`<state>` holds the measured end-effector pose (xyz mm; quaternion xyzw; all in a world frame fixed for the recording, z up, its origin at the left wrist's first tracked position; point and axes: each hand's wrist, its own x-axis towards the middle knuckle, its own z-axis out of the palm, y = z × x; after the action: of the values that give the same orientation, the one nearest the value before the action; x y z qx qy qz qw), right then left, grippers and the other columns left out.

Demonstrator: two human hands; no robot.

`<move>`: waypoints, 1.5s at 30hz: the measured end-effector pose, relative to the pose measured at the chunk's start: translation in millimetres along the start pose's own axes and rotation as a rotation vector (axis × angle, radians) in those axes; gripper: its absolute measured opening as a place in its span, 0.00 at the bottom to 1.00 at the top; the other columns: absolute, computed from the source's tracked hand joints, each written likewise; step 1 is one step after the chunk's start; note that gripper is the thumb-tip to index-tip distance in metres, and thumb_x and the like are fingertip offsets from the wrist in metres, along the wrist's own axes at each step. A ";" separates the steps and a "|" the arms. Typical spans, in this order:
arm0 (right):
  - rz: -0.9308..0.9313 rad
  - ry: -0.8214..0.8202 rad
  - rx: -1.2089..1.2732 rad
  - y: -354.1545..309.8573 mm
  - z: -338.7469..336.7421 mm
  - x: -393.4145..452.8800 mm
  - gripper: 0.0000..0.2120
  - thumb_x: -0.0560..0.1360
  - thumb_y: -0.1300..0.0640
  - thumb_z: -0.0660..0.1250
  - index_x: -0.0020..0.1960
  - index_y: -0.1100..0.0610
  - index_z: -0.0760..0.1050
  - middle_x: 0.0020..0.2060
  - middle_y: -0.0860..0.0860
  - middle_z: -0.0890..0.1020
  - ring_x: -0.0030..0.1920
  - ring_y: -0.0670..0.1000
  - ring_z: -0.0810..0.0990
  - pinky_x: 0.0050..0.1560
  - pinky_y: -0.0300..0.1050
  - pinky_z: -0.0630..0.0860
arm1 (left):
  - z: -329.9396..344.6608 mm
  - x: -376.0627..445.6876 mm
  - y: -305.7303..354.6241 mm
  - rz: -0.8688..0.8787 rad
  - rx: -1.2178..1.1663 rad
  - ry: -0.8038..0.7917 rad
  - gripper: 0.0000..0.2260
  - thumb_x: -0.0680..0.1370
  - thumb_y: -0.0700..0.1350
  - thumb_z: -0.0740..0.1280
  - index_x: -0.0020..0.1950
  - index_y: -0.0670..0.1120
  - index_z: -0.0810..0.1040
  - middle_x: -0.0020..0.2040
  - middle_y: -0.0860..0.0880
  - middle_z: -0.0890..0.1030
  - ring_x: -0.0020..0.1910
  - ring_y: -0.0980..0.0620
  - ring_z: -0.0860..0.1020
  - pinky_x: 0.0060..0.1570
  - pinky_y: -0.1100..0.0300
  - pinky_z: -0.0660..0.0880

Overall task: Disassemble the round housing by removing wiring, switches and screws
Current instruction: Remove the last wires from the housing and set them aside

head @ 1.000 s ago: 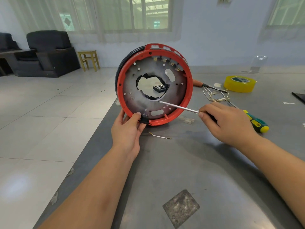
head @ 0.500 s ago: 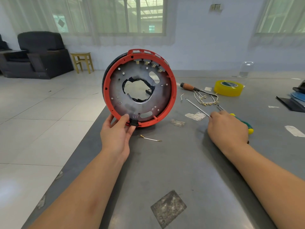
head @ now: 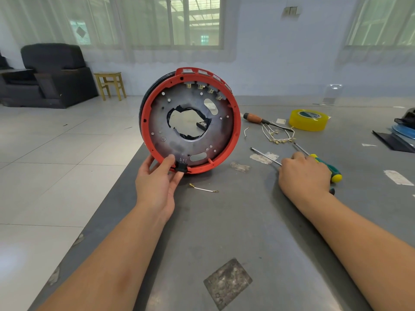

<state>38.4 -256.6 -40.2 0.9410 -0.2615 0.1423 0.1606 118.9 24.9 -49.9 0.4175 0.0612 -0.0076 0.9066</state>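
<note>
A: The housing stands on edge at the counter's left rim, about eleven o'clock from the left hand. That grip pinches the lower rim beside the black switch, thumb on the plate.

B: And the right hand?

A: At three o'clock, fingers curled over a screwdriver lying flat; whether they clamp it, I cannot tell.

B: Risk?

A: One thin pinch steadies a round thing on its edge. If it slackens, I reckon it rolls toward nine o'clock, off onto the floor. The loose wire at six o'clock could snag a sleeve
</note>
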 end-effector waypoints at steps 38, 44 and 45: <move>-0.714 -0.219 0.921 -46.4 -24.0 -33.9 0.17 0.80 0.67 0.61 0.56 0.49 0.82 0.47 0.48 0.78 0.50 0.46 0.76 0.53 0.28 0.67 | 0.2 1.8 2.0 0.010 0.203 -0.087 0.24 0.82 0.44 0.71 0.77 0.52 0.69 0.47 0.52 0.89 0.50 0.45 0.88 0.45 0.56 0.85; -0.620 -0.322 1.039 -39.5 -24.1 -27.4 0.18 0.78 0.66 0.63 0.55 0.47 0.85 0.46 0.42 0.81 0.49 0.41 0.79 0.54 0.33 0.72 | -1.0 3.1 3.0 -0.014 0.216 -0.076 0.24 0.81 0.46 0.70 0.75 0.49 0.67 0.51 0.45 0.85 0.45 0.41 0.88 0.40 0.57 0.83; -0.615 -0.363 1.066 -37.6 -24.6 -26.8 0.21 0.77 0.69 0.62 0.55 0.47 0.84 0.46 0.43 0.81 0.49 0.42 0.80 0.55 0.34 0.73 | -1.0 3.2 3.1 -0.011 0.214 -0.067 0.25 0.81 0.48 0.71 0.75 0.49 0.67 0.52 0.45 0.85 0.44 0.43 0.88 0.39 0.59 0.83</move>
<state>32.0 -204.9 -35.9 0.9329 0.1038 0.0388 -0.3426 122.1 27.8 -48.6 0.5113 0.0322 -0.0330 0.8582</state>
